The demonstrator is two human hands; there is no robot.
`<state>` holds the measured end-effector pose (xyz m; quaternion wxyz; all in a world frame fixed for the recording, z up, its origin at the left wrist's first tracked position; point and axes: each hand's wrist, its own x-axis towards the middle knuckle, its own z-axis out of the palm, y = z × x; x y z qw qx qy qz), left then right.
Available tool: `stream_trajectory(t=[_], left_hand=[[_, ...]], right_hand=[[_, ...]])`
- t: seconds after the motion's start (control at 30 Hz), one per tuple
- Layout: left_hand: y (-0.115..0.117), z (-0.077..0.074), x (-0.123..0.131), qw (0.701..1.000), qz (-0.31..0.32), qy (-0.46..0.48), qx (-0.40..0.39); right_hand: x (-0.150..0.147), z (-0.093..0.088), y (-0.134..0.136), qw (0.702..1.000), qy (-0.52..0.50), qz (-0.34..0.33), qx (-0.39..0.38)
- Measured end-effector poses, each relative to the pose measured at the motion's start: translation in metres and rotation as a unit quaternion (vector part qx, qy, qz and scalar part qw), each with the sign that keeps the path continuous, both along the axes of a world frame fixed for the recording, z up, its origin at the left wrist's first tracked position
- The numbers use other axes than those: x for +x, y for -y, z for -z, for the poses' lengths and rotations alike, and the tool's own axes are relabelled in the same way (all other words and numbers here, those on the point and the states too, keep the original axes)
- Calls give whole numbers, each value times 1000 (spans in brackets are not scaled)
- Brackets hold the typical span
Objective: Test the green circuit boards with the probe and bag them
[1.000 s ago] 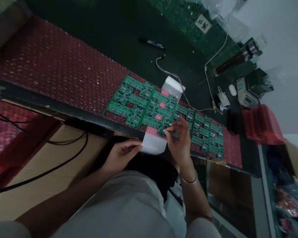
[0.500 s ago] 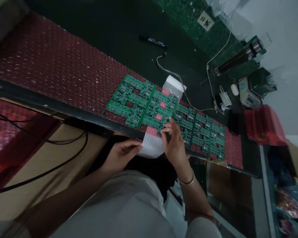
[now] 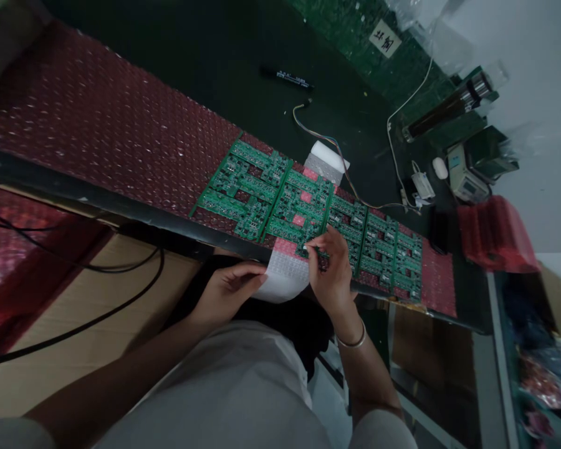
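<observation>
Several green circuit boards (image 3: 280, 196) lie side by side on red bubble wrap (image 3: 112, 134) along the bench's near edge. My left hand (image 3: 227, 290) pinches the edge of a white sheet of small labels (image 3: 285, 277) that hangs over the bench edge. My right hand (image 3: 331, 268) rests on the near edge of the boards, fingertips pinched together on something small and pale that I cannot make out. A bangle circles my right wrist.
A black marker (image 3: 287, 78) and a coloured wire lead (image 3: 327, 146) lie on the dark bench top. A white foam pad (image 3: 327, 162) sits behind the boards. Small devices (image 3: 465, 178) and a red bubble-wrap bundle (image 3: 493, 234) stand at the right. Black cables (image 3: 75, 262) hang below left.
My right hand drew back from the boards to the label sheet, then returned to the boards' near edge with fingertips pinched. My left hand stayed on the sheet.
</observation>
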<state>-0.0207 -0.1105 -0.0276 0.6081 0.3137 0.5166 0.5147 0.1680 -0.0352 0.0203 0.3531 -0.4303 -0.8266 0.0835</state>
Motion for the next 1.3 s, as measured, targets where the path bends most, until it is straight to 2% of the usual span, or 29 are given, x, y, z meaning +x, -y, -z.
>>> stream_trajectory(t=[0.23,0.47,0.73,0.93,1.03,1.17,1.23,1.3], left_hand=[[0,2,0,1000,6,-4,5],[1,3,0,1000,5,2,25],[2,5,0,1000,3,0,23],[3,8,0,1000,3,5,24],[3,8,0,1000,7,3,15],[2,7,1,1000,11,2,13],[2,6,2,1000,11,4,16],[1,5,2,1000,12,4,17]], right_hand=[[0,7,-1,1000,26,1,16],[1,21,6,993,83,18,83],[-3,16,8,991,100,15,86],[0,12,11,991,90,52,80],[4,14,15,996,50,20,75],[7,19,24,995,77,-3,70],[8,16,24,995,81,-11,58],[6,7,16,999,29,-20,14]])
